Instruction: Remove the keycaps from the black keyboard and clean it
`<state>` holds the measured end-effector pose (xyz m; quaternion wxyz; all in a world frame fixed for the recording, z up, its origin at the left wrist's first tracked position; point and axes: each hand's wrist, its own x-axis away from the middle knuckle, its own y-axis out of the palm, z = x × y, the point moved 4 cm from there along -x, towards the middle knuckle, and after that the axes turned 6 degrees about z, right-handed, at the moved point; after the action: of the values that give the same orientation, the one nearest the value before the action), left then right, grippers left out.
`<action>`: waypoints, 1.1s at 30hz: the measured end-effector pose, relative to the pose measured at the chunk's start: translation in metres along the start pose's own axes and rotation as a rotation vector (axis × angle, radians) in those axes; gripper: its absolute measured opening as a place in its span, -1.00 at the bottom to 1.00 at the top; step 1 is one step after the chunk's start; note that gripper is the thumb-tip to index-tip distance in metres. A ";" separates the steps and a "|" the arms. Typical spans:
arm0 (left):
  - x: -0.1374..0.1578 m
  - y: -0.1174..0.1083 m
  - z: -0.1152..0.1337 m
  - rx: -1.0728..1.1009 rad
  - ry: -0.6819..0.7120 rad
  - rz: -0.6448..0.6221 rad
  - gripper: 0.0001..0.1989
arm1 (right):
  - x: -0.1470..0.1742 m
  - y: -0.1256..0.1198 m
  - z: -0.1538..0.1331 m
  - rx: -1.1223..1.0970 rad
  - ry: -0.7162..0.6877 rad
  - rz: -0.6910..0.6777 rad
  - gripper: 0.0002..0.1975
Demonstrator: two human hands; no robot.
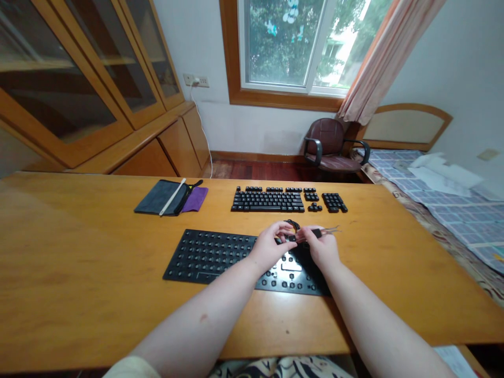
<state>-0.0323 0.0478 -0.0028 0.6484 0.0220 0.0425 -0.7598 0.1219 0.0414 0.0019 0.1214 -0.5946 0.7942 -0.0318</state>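
Observation:
A black keyboard (220, 251) with its keycaps off lies across the desk before me, its switches showing. Over its right half, my right hand (323, 251) is closed around a keycap puller (317, 233), a dark handle with thin metal prongs sticking out to the right. My left hand (272, 242) meets it from the left, fingers pinched on a small black piece (292, 238); whether this is a keycap or a switch I cannot tell. A coiled black cable (293, 223) sits just behind the hands.
Removed black keycaps (268, 200) are laid out in keyboard order at the back of the wooden desk (98, 273). Left of them lie a dark grey pouch (155, 197), a whitish stick (172, 197) and a purple cloth (195, 199). Beyond stands a chair (329, 142).

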 end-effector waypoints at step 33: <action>-0.005 0.002 -0.010 0.371 -0.194 0.041 -0.78 | 0.004 0.001 -0.015 0.358 -0.598 -0.262 -0.76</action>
<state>-0.0299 0.0538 -0.0120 0.6497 0.0684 -0.1613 -0.7398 0.1164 0.0369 0.0160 0.4451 -0.6436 0.6225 -0.0104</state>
